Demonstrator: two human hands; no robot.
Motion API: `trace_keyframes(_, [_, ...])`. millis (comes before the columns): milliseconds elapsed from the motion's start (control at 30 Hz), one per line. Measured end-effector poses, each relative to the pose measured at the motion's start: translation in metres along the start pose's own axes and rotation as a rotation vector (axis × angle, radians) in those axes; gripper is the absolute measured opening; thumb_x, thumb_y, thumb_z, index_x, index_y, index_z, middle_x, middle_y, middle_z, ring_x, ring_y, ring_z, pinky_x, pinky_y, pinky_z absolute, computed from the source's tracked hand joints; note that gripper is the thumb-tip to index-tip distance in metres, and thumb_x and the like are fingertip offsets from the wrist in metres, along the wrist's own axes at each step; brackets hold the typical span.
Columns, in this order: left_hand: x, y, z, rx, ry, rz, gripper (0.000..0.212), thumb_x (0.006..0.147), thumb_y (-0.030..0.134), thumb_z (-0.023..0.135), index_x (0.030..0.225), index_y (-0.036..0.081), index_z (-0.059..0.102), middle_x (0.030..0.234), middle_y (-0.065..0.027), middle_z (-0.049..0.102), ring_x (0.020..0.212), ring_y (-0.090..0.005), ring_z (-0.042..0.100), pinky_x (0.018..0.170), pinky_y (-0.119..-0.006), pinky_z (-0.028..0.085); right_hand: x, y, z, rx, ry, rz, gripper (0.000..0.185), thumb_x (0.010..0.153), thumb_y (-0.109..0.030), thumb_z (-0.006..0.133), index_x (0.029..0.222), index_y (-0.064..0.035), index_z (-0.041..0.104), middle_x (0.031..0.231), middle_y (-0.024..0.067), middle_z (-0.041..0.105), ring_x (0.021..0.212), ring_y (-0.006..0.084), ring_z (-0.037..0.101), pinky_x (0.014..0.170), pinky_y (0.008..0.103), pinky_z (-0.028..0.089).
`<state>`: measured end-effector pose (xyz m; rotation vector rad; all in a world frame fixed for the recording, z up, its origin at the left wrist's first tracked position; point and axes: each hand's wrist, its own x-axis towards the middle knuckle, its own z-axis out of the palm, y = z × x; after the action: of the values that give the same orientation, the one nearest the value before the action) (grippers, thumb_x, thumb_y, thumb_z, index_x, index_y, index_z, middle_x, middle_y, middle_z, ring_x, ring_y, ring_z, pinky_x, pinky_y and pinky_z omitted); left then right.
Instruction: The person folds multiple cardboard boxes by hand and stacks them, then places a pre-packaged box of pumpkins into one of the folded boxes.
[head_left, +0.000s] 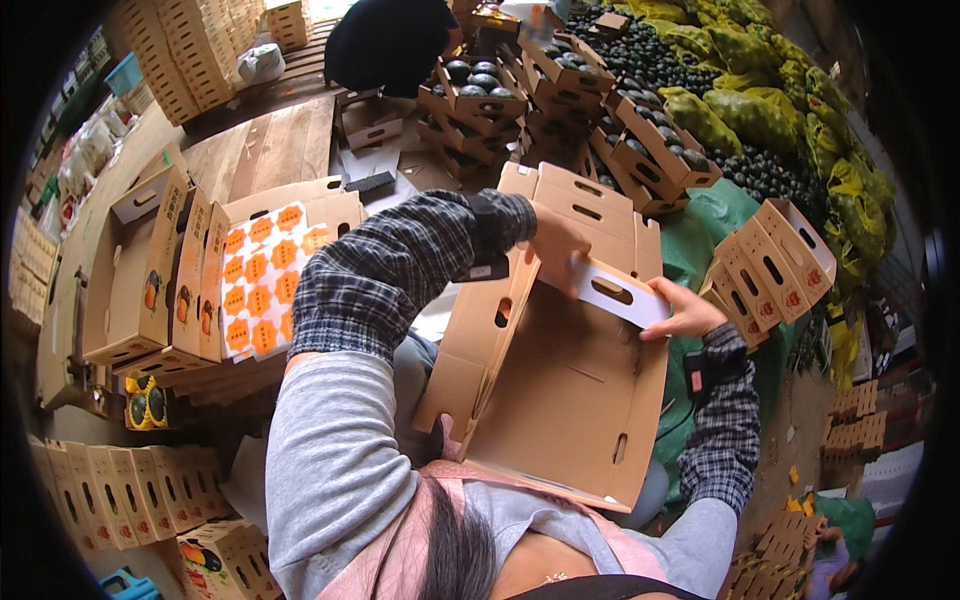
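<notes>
A brown cardboard box (577, 382) lies open on my lap, its far end wall faced by a white flap (619, 291) with an oval handle slot. At that wall's left corner, my left hand (559, 244) grips the cardboard, its fingers over the inner side and slightly blurred. My right hand (681, 309) holds the right corner of the same wall, thumb on the inside. Under the box's left side sits another cardboard piece (450, 367) with a handle slot. Just beyond the far end is a stack of cardboard blanks (589, 202).
At left, a sheet of orange stickers (262, 281) lies on cardboard beside folded boxes (139, 277). Ahead are fruit-filled boxes (480, 109) and a bending person (386, 45). Yellow net sacks (750, 112) are piled far right; nested boxes (772, 270) stand on a green tarp (709, 217).
</notes>
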<state>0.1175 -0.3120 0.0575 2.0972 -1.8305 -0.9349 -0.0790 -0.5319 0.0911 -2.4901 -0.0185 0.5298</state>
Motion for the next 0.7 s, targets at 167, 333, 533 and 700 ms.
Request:
trace_keyframes(167, [0.000,0.011,-0.002,0.173,-0.012,0.075,0.093,0.055,0.058,0.079,0.116,-0.002,0.044,0.098,-0.0200,0.060,0.080,-0.0316,0.063,0.067,-0.035,0.055,-0.021,0.011,0.014,0.018,0.107,-0.070,0.082,0.069,-0.029,0.080,0.131,-0.0004,0.036,0.124,0.0139,0.047,0.117,0.0230,0.045,0.098,0.0321,0.037])
trace_keyframes(333, [0.021,-0.011,0.011,0.241,0.062,0.159,0.096,0.046,0.055,0.084,0.113,-0.004,0.045,0.091,-0.0236,0.062,0.083,-0.0386,0.062,0.075,-0.039,0.051,-0.008,-0.003,0.003,-0.012,0.017,-0.009,0.083,0.067,-0.030,0.081,0.131,-0.0003,0.036,0.121,0.0123,0.049,0.117,0.0201,0.045,0.096,0.0315,0.039])
trace_keyframes(533, [0.020,-0.005,0.012,0.288,0.107,0.187,0.092,0.042,0.047,0.087,0.113,0.004,0.048,0.088,-0.0204,0.064,0.083,-0.0373,0.063,0.074,-0.040,0.050,-0.029,0.005,0.006,0.185,-0.006,0.052,0.087,0.065,-0.026,0.081,0.133,0.0009,0.033,0.126,0.0150,0.047,0.121,0.0244,0.043,0.103,0.0319,0.032])
trace_keyframes(700, [0.032,-0.004,0.010,0.379,0.150,0.242,0.085,0.044,0.043,0.087,0.112,0.007,0.051,0.089,-0.0179,0.064,0.084,-0.0371,0.062,0.073,-0.041,0.050,-0.027,-0.012,0.010,-0.073,0.139,0.116,0.074,0.061,-0.027,0.083,0.119,-0.0030,0.043,0.116,0.0176,0.054,0.111,0.0296,0.051,0.091,0.0364,0.042])
